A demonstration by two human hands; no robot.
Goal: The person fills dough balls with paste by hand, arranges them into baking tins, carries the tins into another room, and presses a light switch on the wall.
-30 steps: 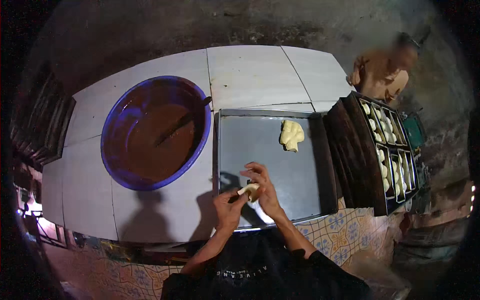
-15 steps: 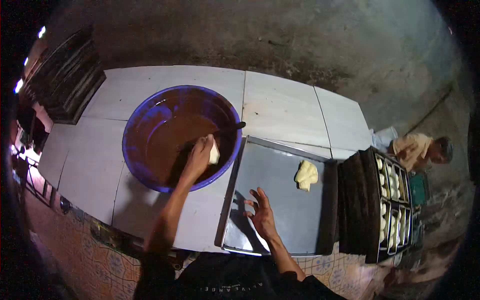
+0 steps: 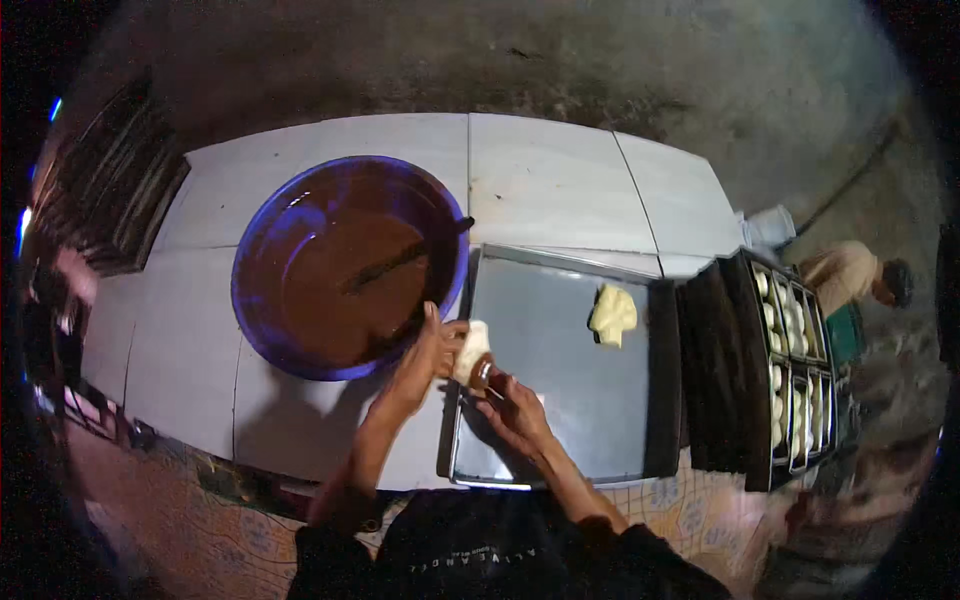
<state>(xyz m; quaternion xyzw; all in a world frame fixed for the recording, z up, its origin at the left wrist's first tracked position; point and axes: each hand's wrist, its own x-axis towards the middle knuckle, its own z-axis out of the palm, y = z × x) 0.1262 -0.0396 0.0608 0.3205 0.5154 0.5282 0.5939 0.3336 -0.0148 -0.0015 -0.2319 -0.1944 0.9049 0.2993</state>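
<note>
My left hand (image 3: 434,358) and my right hand (image 3: 505,395) meet over the left edge of the metal tray (image 3: 565,420), both closed around a small pale piece of dough (image 3: 473,343) with brown filling on its lower part. A soft yellow lump of dough (image 3: 614,314) lies at the tray's upper right. Left of the tray stands a blue plastic tub (image 3: 256,268) of brown, thick liquid (image 3: 350,310), with a dark long-handled utensil (image 3: 400,257) resting in it.
Dark stacked pans (image 3: 720,370) topped by moulds of dough (image 3: 795,320) stand on the right, with a bent-over person (image 3: 840,272) beyond. More dark trays (image 3: 120,175) are stacked at the back left of the white tiled table (image 3: 550,180).
My left hand reached into the tub with the dough half a second ago and has now come back right to my right hand. Brown filling shows on the dough. The co-worker is bent lower.
</note>
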